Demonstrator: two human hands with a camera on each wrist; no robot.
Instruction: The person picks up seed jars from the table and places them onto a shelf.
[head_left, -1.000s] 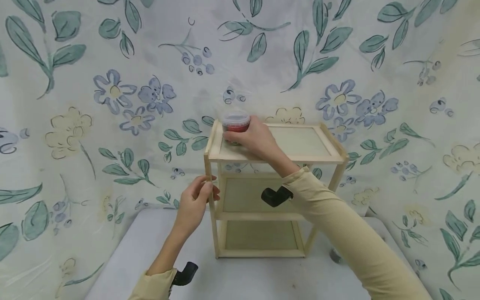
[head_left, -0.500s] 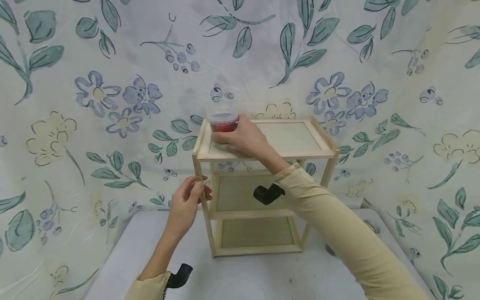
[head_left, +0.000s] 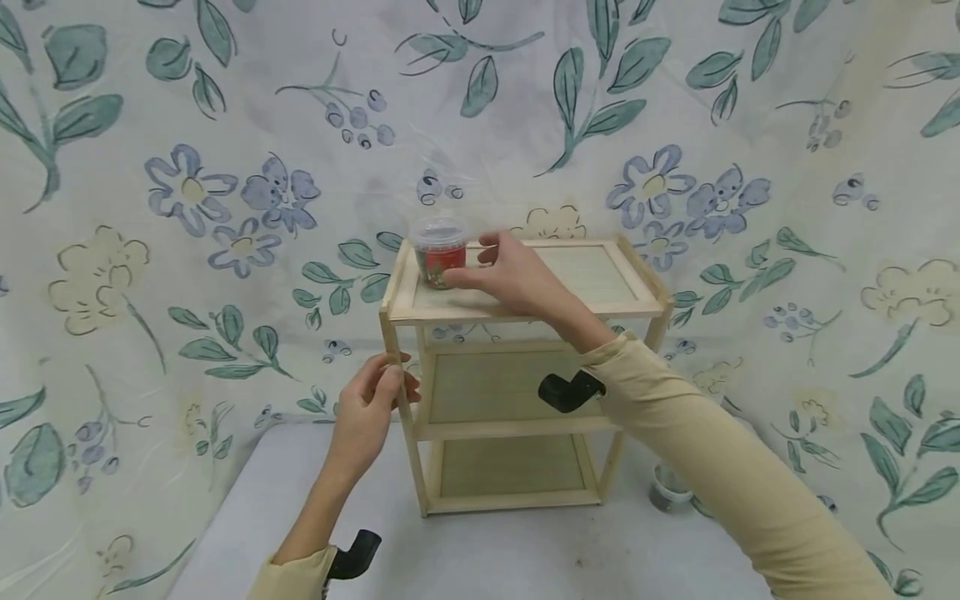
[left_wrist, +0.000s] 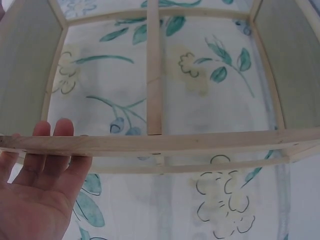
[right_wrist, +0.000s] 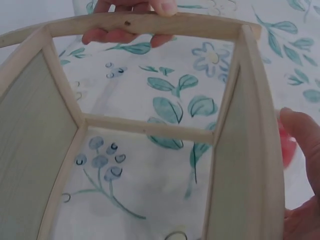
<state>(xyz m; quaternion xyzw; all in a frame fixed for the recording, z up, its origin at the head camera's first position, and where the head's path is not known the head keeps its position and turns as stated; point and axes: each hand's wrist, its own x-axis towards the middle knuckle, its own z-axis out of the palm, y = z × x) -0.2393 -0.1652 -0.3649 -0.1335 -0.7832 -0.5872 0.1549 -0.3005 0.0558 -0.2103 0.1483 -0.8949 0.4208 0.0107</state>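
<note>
A three-tier wooden shelf (head_left: 517, 429) stands in front of me with pale green panels. My left hand (head_left: 367, 408) grips its front left post (left_wrist: 200, 142), thumb on one side and fingers curled round the other. On the left end of the top tier sits a small clear lidded tub (head_left: 438, 257) with a red label. Just right of it is my right hand (head_left: 517, 271), fingers parted from the tub and thumb extended close to its lower side. In the right wrist view, a red part of the tub shows beside that thumb (right_wrist: 299, 131), partly hidden by the shelf edge.
A small clear jar (head_left: 670, 490) stands on the white table (head_left: 525, 554) to the right of the shelf, partly covered by the right sleeve (head_left: 697, 442). Floral-patterned sheeting (head_left: 225, 333) hangs behind and around the table.
The right hand has let go of the tub and drawn slightly right, baring its red label. The left hand keeps its grip on the post. The head view has shifted a little.
</note>
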